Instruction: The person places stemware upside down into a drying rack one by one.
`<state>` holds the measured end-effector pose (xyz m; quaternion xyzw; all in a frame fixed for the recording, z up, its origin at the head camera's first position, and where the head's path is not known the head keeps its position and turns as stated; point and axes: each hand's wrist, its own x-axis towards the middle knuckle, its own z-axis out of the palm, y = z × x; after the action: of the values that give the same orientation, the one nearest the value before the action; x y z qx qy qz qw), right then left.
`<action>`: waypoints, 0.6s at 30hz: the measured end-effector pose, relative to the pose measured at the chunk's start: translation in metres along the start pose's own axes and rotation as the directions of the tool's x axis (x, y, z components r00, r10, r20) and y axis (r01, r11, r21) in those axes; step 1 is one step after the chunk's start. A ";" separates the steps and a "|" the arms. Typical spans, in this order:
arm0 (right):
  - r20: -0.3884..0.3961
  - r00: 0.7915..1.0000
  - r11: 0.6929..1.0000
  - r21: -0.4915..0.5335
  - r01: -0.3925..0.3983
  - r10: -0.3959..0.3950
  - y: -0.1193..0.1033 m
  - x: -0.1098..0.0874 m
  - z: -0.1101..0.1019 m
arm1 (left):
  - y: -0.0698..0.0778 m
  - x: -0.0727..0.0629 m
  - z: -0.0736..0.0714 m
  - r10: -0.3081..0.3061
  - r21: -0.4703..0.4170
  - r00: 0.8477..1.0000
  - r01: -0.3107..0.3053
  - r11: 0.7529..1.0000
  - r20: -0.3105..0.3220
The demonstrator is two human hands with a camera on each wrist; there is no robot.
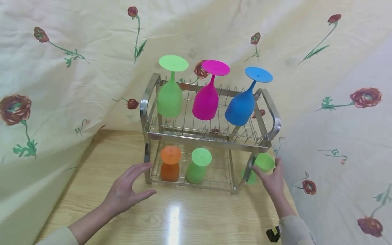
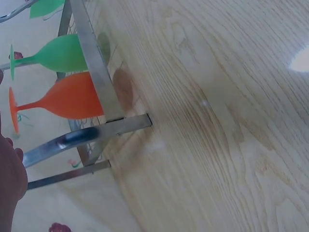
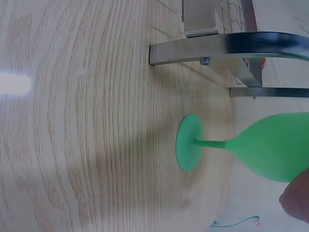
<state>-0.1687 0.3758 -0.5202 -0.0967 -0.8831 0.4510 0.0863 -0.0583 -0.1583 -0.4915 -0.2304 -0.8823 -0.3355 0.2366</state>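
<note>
A green goblet stands upright on the table, just right of the metal rack's lower leg. My right hand is around its bowl, thumb on the left side and fingers spread on the right. In the right wrist view a fingertip overlaps the bowl of the green goblet. My left hand, thumb and fingers wide apart with nothing between them, is beside the rack's left leg. Upside down on the lower shelf are an orange goblet and another green goblet.
The two-tier metal dish rack stands on the wooden table. On its upper shelf are upturned green, magenta and blue goblets. Flower-patterned cloth hangs behind and along both sides.
</note>
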 end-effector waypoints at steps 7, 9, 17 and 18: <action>-0.024 0.998 0.998 0.023 -0.058 0.059 -0.003 0.000 0.006 | -0.003 -0.001 -0.002 -0.012 0.005 1.000 0.012 1.000 0.014; -0.029 0.998 0.998 0.031 -0.063 0.064 -0.004 0.000 0.007 | -0.004 -0.001 -0.002 -0.017 0.008 1.000 0.017 1.000 0.017; -0.057 0.998 0.998 0.048 -0.037 0.040 0.002 0.008 0.010 | -0.005 -0.002 -0.001 -0.013 0.010 1.000 0.013 1.000 0.001; -0.060 0.998 0.999 0.042 -0.031 0.034 0.003 0.009 0.009 | -0.005 -0.002 -0.001 -0.015 0.009 1.000 0.015 1.000 0.003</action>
<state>-0.1789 0.3721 -0.5273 -0.1230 -0.8689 0.4672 0.1077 -0.0593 -0.1627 -0.4947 -0.2230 -0.8859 -0.3329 0.2338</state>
